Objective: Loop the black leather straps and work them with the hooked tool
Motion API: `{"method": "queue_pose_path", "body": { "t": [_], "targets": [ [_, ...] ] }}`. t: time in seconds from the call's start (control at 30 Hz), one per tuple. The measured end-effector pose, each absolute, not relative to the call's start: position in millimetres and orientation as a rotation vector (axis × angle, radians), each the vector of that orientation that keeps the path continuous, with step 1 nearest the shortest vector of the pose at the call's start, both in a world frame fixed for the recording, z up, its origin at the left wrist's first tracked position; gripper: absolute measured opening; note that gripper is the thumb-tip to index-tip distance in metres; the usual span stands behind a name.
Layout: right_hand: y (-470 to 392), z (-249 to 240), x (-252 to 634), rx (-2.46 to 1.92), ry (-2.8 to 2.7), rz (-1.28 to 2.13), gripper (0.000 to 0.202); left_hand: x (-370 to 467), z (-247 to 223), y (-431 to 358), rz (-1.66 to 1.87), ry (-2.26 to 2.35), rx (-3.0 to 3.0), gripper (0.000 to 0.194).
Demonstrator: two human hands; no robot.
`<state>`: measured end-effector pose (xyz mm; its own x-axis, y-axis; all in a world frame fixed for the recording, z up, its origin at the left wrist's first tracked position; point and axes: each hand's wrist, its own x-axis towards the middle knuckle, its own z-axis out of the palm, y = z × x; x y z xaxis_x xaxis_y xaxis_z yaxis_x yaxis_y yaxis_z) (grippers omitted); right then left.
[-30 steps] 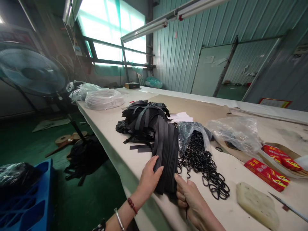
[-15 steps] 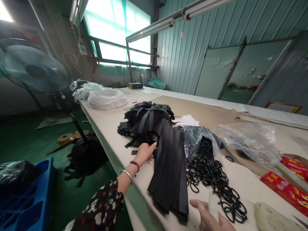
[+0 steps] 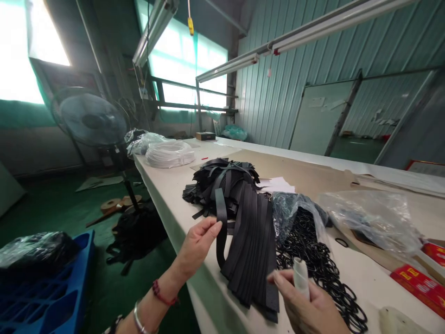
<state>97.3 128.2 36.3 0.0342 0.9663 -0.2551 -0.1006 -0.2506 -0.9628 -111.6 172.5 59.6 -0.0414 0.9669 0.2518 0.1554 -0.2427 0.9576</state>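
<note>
With the left hand's (image 3: 196, 242) thumb and fingers clamped on one black webbing strap (image 3: 220, 206) at nine o'clock of the fanned straps (image 3: 253, 241), a light pinch best avoids twisting it, while the right hand's (image 3: 310, 308) fingers, closed around a white cylinder (image 3: 301, 278) at four o'clock, should avoid nudging the fan.

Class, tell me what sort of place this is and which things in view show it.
Probably a workshop or small factory floor: black strips lie in quantity beside a heap of black rings on a long worktable, with tube lights mounted overhead.
</note>
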Motion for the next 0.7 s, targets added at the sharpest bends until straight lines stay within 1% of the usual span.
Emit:
{"method": "queue_pose_path", "body": {
  "t": [0.13,0.23,0.3,0.37,0.47,0.53,0.63,0.7],
  "targets": [
    [127.0,67.6,74.4,-1.145,-0.904,1.623,0.053,-95.2,70.9,118.1,1.175,1.156,1.563,0.023],
    [112.2,72.2,72.7,-1.025,-0.886,1.703,0.043,-81.6,59.7,86.4,1.018,1.108,1.560,0.023],
    [97.5,66.5,78.9,-1.053,-0.878,1.677,0.044,-74.4,48.4,73.5,0.935,1.066,1.508,0.024],
    [81.1,56.9,88.2,-1.134,-0.867,1.638,0.046,-67.0,38.8,67.9,0.933,1.008,1.394,0.026],
    [58.1,38.2,101.2,-1.240,-0.843,1.646,0.047,-50.5,32.7,68.8,0.991,0.836,1.085,0.027],
    [46.2,23.5,106.6,-1.253,-0.817,1.684,0.047,-35.3,32.7,70.9,0.946,0.713,0.855,0.028],
    [33.8,1.4,111.1,-1.218,-0.774,1.706,0.046,-11.7,31.1,71.8,0.882,0.675,0.594,0.017],
    [29.1,-9.3,114.3,-1.234,-0.768,1.657,0.045,0.7,25.9,71.1,0.898,0.704,0.497,0.015]
  ]
}}
